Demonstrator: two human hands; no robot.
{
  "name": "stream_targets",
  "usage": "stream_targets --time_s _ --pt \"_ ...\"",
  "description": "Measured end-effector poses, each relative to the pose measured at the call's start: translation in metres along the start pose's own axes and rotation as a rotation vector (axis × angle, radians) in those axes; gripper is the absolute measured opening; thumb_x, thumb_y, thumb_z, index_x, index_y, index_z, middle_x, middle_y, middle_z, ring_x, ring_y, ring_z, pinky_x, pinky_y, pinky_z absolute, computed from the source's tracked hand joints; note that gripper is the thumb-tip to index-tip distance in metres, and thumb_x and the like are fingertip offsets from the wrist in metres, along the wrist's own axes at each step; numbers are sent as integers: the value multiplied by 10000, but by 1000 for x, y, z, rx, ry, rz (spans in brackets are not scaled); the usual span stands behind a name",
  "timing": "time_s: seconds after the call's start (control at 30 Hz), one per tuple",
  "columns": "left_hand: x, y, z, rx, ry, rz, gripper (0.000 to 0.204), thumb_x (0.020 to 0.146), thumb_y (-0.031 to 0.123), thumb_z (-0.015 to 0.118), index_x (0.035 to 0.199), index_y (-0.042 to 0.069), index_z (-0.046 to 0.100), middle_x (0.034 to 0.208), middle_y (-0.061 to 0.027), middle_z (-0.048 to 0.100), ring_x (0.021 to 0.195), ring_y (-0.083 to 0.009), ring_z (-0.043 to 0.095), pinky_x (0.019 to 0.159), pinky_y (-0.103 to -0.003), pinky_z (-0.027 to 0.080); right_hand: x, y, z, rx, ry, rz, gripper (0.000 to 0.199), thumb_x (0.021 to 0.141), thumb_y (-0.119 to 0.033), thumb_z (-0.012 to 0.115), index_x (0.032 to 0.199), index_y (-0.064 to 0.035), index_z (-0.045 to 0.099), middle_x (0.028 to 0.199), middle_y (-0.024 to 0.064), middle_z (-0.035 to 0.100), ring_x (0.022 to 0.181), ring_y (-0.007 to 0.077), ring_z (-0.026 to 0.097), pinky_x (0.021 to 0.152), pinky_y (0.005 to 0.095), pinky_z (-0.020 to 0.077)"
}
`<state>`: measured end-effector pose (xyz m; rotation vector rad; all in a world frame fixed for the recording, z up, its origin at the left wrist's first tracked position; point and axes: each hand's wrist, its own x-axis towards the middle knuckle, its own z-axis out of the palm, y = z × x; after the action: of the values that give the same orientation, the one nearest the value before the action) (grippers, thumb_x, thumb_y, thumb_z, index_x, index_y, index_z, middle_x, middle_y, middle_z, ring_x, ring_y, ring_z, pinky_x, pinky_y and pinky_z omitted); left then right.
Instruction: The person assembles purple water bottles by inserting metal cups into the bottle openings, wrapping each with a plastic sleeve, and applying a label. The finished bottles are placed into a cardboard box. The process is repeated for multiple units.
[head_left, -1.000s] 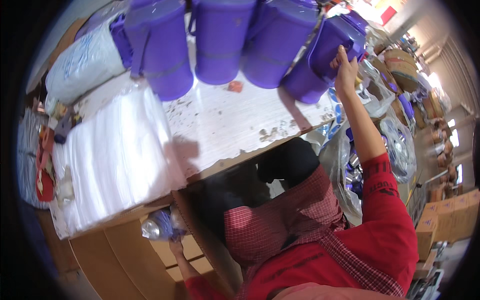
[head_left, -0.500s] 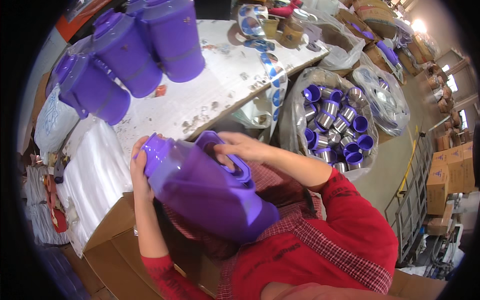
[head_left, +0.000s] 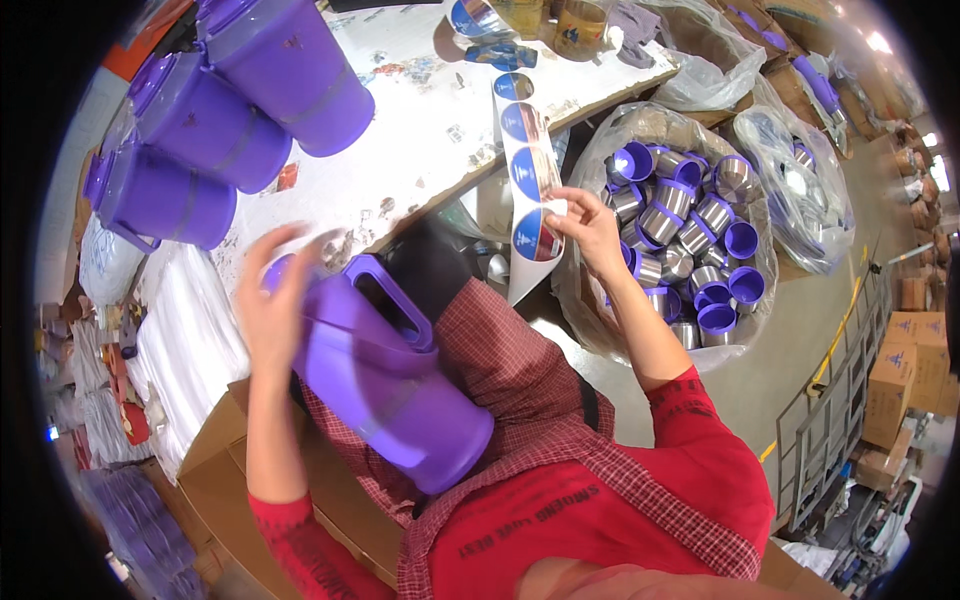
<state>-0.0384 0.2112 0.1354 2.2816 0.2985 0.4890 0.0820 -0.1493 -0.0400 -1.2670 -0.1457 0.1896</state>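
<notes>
Biggest thing in my view is the white worktable (head_left: 420,130) running across the upper left of the frame, with three purple jugs (head_left: 215,120) lying on it near its far edge. Right of centre there's a clear bag of steel cups (head_left: 680,210) with purple liners. Dead centre, tipped on its side across the lap, is the purple jug (head_left: 385,375) I'm working on, handle facing up. My left hand (head_left: 268,305) is spread over its lid end at centre left, fingers splayed and loose, a bit blurred, touching rather than clamping. My right hand (head_left: 590,225) is up just above centre, thumb and fingertips pinched on the sticker strip (head_left: 528,195), a backing sheet of round blue labels hanging off the table edge.
</notes>
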Motion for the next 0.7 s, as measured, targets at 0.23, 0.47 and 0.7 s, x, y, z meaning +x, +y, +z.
stream_targets --time_s 0.23,0.47,0.7 --pt "27 57 200 -665 -677 -119 339 855 103 675 1171 -9 628 1095 -135 671 898 -155 652 812 -284 507 17 -60 48 -520 207 -233 279 805 -55 739 1080 -33 701 888 30 626 801 124 618 719 246 485" --pt "16 72 218 -281 -327 123 186 807 159 656 937 33 698 948 -132 626 816 -285 676 723 -378 512 9 -64 39 -965 278 -776 139 757 -17 757 892 -8 725 994 109 674 912 231 641 799 312 511" --pt "-20 63 180 -254 -267 392 255 797 258 661 939 53 711 975 -133 669 888 -321 651 814 -400 510 -61 -64 63 -1118 268 -709 99 772 -21 750 833 10 678 1090 139 660 986 278 629 872 371 496"
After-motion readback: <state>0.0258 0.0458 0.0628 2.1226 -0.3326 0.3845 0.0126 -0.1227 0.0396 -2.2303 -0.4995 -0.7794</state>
